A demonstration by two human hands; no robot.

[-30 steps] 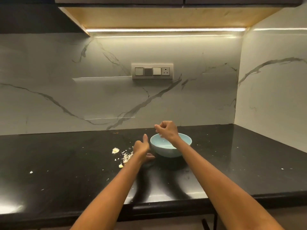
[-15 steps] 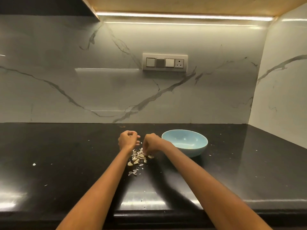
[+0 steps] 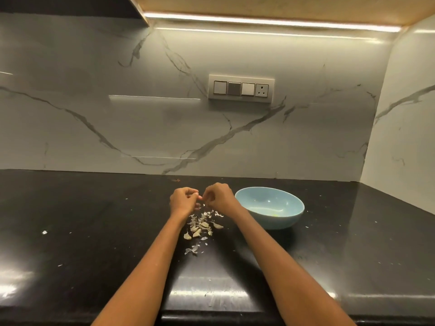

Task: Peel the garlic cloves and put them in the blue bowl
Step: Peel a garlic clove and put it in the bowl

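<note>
Left hand (image 3: 183, 201) and right hand (image 3: 217, 198) raised together just above glossy black stone countertop (image 3: 70, 231), fingers of both curled inward, tips meeting around something tiny and pale between them; too small to tell whether a clove or skin. Scattered pile of pale garlic cloves and papery skins (image 3: 200, 228) lying on counter just near of hands, between forearms. Round pale blue ceramic bowl (image 3: 292, 214) standing just right of right hand, a small yellowish bit inside. White switch panel (image 3: 241, 88) on far marble wall.
</note>
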